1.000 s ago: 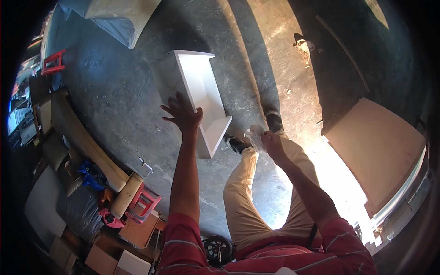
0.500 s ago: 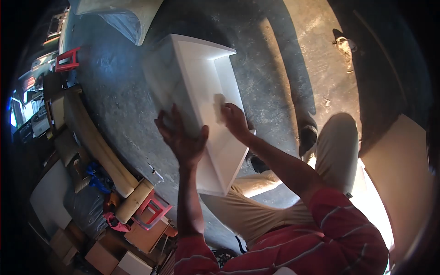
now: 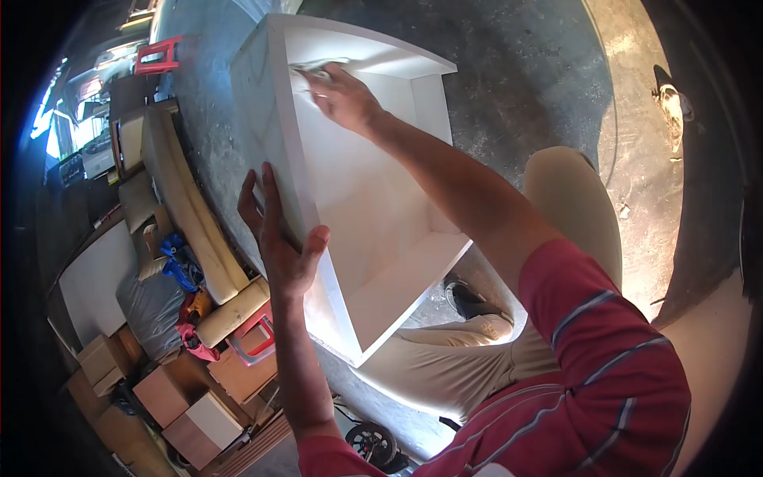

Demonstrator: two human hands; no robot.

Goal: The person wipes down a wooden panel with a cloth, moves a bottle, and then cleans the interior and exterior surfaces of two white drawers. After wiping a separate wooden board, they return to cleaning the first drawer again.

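Observation:
A white open-fronted box (image 3: pixel 369 191), like a drawer or small cabinet, lies tilted before my legs with its inside facing up. My right hand (image 3: pixel 342 97) is inside its far left corner. Its fingers are closed on a pale cloth (image 3: pixel 324 65), pressed against the inner wall; the cloth is partly hidden and its kind is not fully clear. Along the box's outer left side rests my left hand (image 3: pixel 286 250), fingers stretched out and spread, the thumb near the rim.
Left on the floor are a long padded cushion piece (image 3: pixel 187 199), cardboard boxes (image 3: pixel 171 393), a blue bag (image 3: pixel 181 262) and a red stool (image 3: pixel 258 338). Another red stool (image 3: pixel 159 56) stands farther off. My knee (image 3: pixel 568 191) is right of the box.
My right hand has moved with the cloth from the box's middle to its far left corner. My left hand has slid slightly left. The view has shifted, showing the box larger.

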